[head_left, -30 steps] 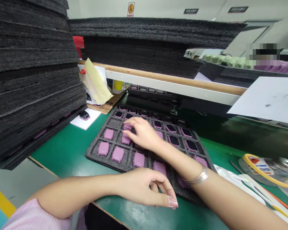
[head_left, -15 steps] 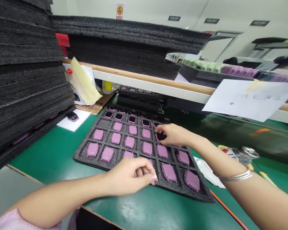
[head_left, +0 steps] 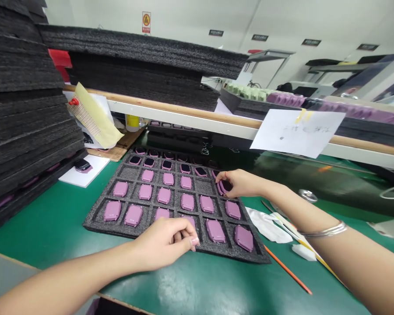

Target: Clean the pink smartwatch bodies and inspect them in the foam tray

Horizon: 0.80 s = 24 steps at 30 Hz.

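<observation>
A black foam tray (head_left: 124,230) lies on the green tabletop with purple watch cases in its pockets. The nearer rows show purple backs, while the far rows show dark screens. My right hand (head_left: 241,183) is closed on a watch (head_left: 227,186) with a dark screen and purple edge, at the tray's right side; its fingers partly hide the pocket there. To the left of it is a bare pocket (head_left: 205,187). My left hand (head_left: 166,241) hovers at the tray's front edge with fingers curled and thumb against them, no object visible in it. It covers part of the front row.
Tall stacks of black foam trays (head_left: 22,100) rise at the left. A shelf (head_left: 180,118) crosses behind, with a paper sheet (head_left: 297,132) hanging from it. At the left, one watch (head_left: 82,165) rests on a white pad (head_left: 85,177). An orange stick (head_left: 289,270) and white cloth (head_left: 269,225) lie right.
My right hand has lifted the dark-screened watch from its pocket and carried it one column right. My left hand keeps its curled pose. The view has turned rightward.
</observation>
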Each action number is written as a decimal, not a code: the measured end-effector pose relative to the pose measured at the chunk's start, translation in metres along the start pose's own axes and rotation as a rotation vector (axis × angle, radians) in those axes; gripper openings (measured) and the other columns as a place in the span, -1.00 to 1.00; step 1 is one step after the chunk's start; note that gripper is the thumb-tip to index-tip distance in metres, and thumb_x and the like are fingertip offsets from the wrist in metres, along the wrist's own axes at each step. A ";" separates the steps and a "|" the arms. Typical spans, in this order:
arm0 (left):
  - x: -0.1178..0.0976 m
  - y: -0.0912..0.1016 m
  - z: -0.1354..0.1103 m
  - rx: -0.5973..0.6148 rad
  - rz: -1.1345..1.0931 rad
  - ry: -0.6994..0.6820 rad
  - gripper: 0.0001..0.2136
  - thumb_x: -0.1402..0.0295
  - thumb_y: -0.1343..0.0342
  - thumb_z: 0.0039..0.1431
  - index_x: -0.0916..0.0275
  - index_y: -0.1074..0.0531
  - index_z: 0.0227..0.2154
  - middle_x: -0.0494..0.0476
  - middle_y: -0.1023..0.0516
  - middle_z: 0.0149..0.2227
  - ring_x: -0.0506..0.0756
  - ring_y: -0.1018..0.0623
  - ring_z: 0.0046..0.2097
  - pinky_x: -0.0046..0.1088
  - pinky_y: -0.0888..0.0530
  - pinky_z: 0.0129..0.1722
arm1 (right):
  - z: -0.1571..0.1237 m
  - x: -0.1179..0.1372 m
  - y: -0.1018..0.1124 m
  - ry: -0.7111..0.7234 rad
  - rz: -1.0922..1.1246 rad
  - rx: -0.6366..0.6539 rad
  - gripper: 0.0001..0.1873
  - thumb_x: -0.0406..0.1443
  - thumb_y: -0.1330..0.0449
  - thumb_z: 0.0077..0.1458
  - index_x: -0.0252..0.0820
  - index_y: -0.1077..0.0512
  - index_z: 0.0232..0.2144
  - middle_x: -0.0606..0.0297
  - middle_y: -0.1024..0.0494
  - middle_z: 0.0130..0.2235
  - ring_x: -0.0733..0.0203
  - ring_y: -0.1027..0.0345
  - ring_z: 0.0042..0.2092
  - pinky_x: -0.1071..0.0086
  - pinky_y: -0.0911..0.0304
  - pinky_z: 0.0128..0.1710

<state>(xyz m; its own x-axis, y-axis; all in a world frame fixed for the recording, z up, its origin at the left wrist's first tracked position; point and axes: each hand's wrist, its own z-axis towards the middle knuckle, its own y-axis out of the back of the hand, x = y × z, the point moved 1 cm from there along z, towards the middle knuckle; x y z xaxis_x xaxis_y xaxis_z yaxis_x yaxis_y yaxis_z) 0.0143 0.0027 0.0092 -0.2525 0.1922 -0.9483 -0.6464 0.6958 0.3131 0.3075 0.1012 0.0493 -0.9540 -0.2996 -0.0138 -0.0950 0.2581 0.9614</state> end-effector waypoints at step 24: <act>0.002 0.004 0.001 0.045 0.016 0.016 -0.83 0.30 -0.10 0.27 0.28 -0.49 -0.33 0.11 -0.64 -0.35 -0.03 -0.44 -0.40 -0.57 -0.30 -0.41 | 0.059 -0.027 0.022 -0.131 -0.023 0.053 -0.66 -0.17 -0.22 0.29 -0.20 -0.44 0.05 0.15 -0.50 0.07 0.08 -0.46 0.00 0.10 -0.44 -0.02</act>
<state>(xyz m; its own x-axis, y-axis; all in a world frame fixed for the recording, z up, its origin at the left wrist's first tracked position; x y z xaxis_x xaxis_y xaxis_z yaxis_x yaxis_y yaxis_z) 0.0119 0.0067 0.0087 -0.2744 0.1928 -0.9421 -0.6093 0.7231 0.3254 0.3146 0.1688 0.0544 -0.9801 -0.1839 -0.0745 -0.1285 0.3021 0.9446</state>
